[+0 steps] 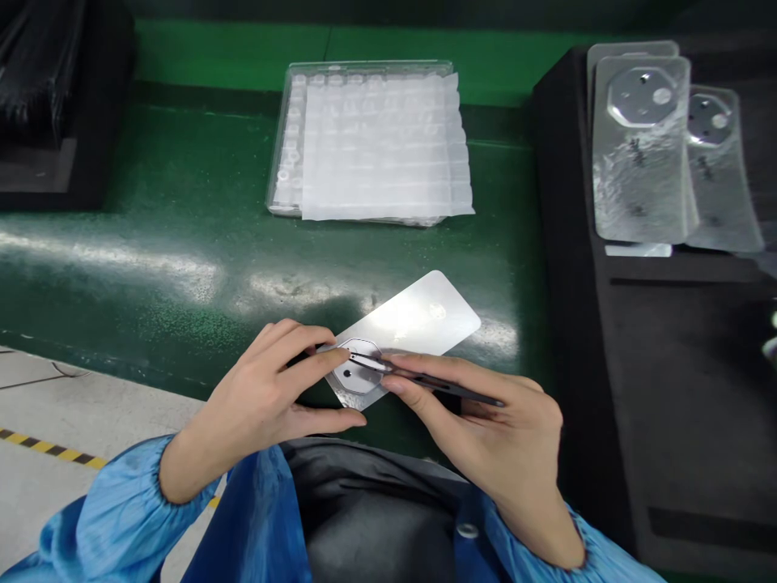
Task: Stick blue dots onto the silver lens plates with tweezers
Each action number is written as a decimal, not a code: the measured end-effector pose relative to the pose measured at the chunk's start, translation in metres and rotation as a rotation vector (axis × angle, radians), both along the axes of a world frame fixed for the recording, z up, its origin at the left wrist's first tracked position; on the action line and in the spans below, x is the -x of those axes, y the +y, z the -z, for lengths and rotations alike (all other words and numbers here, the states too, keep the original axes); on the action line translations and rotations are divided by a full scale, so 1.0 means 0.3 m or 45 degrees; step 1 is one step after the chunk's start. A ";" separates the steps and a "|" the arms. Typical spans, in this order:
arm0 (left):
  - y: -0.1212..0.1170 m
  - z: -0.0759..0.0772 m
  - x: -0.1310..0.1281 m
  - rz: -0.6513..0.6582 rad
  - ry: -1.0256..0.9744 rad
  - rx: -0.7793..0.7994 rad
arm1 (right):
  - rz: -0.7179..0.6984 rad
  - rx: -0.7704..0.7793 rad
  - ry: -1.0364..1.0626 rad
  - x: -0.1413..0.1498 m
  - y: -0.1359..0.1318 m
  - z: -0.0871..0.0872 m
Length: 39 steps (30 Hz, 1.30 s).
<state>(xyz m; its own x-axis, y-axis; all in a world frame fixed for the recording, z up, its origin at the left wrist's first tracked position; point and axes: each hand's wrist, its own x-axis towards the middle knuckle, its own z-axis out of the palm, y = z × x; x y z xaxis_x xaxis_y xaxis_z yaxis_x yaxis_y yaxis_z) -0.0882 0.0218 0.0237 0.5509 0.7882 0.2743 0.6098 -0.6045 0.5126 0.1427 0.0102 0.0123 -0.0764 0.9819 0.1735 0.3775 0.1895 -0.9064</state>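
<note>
Tweezers in the right hand (503,429), tips at the octagonal part of a silver panel (418,312).
The panel lies aslant on the green surface (182,174), before the person; the right hand's grip is closed on the dark tweezers (434,381) between thumb and fingers, their tips over the octagonal part (365,382); the left hand's (261,397) grip is spread, index fingertip beside the tweezer tips, thumb apart near the lower edge, though how firmly it presses I cannot tell; beyond the panel sits a clear tray (284,174), partly covered by a white sheet (382,154); at right, similar panels (643,174) overlap on a black stand (685,364).
</note>
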 end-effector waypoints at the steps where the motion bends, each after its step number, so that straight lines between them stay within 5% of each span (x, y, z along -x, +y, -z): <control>1: 0.000 -0.001 0.000 0.001 -0.002 -0.003 | 0.008 0.011 0.006 -0.001 0.000 -0.002; 39: -0.009 -0.007 0.002 -0.021 0.062 0.067 | -0.010 0.040 0.033 0.002 0.001 -0.017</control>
<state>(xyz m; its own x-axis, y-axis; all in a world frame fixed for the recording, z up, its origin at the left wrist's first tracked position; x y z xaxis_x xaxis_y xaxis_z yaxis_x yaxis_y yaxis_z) -0.0887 0.0191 0.0259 0.5493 0.8100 0.2054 0.6447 -0.5672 0.5125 0.1421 0.0104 0.0174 -0.0797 0.9862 0.1448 0.3526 0.1638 -0.9213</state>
